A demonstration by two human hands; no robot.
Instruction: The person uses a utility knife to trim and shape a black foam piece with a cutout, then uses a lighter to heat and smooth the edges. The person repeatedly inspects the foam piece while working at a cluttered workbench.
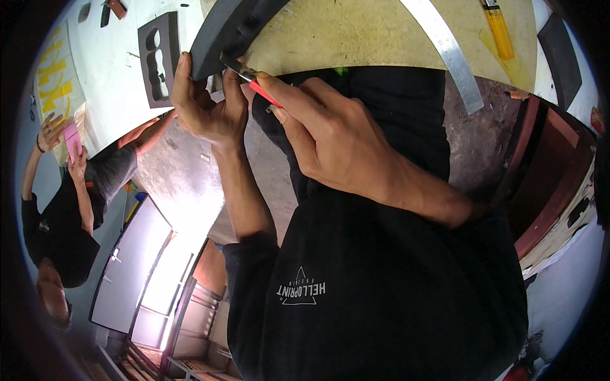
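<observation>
My left hand point(213, 114) grips the near end of a long, dark grey foam piece point(219, 35), which reaches past the top edge of the view. Its thumb side rests against the foam's left edge, and some fingers are hidden behind it. Between the thumb and fingers of my right hand point(333, 130) is a slim craft knife point(265, 93) with a red handle. The knife's metal tip points up and left, at the foam's lower end by my left fingers. Whether the tip touches the foam I cannot tell.
A yellowish cutting mat point(356, 38) covers the table before me. On it lie a steel ruler point(448, 54), overhanging the near edge, and a yellow-handled tool point(500, 35). A dark foam block with cut-outs point(170, 54) lies left. Far left, another person holds a pink piece point(73, 141).
</observation>
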